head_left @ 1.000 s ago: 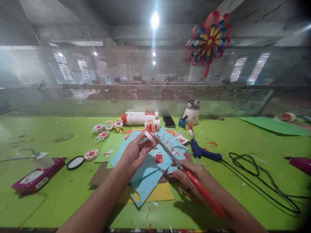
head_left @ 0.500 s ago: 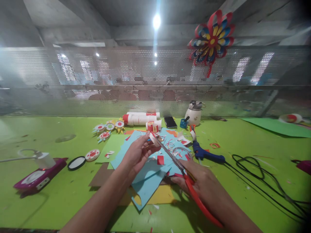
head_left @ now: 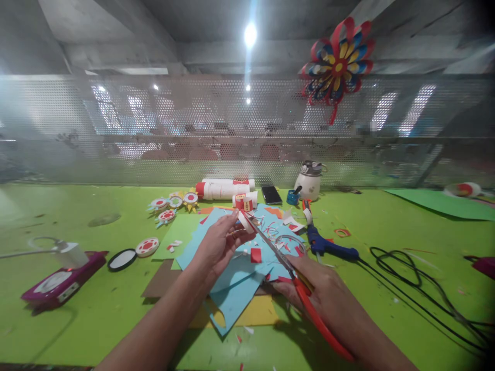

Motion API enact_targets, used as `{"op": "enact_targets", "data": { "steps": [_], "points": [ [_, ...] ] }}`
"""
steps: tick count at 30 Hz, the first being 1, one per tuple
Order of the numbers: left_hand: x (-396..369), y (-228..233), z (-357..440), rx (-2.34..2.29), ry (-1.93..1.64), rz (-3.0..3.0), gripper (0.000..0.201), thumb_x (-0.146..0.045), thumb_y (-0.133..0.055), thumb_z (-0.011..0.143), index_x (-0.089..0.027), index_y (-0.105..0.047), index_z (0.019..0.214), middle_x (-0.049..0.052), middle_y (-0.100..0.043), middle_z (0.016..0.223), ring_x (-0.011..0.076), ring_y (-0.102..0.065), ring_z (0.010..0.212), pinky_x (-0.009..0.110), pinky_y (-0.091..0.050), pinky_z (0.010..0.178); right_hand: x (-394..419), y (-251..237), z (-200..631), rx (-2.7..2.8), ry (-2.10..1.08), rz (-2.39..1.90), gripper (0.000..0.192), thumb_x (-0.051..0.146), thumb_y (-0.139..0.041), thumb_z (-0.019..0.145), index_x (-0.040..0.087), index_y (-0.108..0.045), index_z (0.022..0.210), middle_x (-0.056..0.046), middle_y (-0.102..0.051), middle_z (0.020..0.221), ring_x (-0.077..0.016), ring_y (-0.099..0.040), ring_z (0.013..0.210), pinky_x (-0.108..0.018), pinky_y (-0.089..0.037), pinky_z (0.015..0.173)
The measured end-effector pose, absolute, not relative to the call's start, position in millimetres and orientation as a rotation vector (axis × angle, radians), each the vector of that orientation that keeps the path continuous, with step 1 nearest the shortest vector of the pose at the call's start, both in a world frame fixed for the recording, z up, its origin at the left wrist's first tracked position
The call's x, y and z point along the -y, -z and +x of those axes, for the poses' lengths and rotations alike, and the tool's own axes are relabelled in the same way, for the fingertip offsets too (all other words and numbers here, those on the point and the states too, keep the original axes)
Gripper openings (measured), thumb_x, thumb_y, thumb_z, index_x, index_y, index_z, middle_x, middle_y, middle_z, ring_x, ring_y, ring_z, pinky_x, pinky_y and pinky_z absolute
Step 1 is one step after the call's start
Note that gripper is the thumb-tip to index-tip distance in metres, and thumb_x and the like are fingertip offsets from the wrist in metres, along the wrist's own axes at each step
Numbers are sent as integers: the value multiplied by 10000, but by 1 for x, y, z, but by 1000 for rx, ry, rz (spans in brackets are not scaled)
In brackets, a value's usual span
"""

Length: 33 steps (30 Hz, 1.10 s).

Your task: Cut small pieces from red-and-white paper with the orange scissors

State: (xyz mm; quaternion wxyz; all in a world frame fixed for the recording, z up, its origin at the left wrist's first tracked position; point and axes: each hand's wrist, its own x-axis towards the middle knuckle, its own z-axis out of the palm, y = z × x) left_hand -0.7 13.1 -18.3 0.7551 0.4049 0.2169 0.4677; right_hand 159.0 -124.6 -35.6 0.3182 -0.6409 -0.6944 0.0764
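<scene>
Paper strip (head_left: 244,220) pinched in my left hand (head_left: 216,245), barely shifted since a moment ago. Right hand (head_left: 320,288) grips red-handled scissors (head_left: 288,270), blades now closed at the strip; cut looks under way.

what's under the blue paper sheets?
Under the blue paper sheets: a yellow sheet and a brown sheet stick out at the edges. Whatever else lies beneath is covered.

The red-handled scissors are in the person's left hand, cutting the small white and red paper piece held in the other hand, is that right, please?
Not quite: the head view shows the red-handled scissors in the right hand; the left hand holds the small white and red paper piece at the blades.
</scene>
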Motion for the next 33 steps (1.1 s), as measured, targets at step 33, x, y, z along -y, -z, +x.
{"op": "enact_targets", "data": {
  "steps": [33],
  "points": [
    [-10,18,1,-425,-1038,987,200,-280,-639,769,-105,-628,865,146,-668,977,217,-645,849,383,-532,792,125,35,159,1844,-163,-1736,357,477,-546,847,190,-641,1036,-86,-682,862,-257,-595,783,-360,-452,701]
  ]
}}
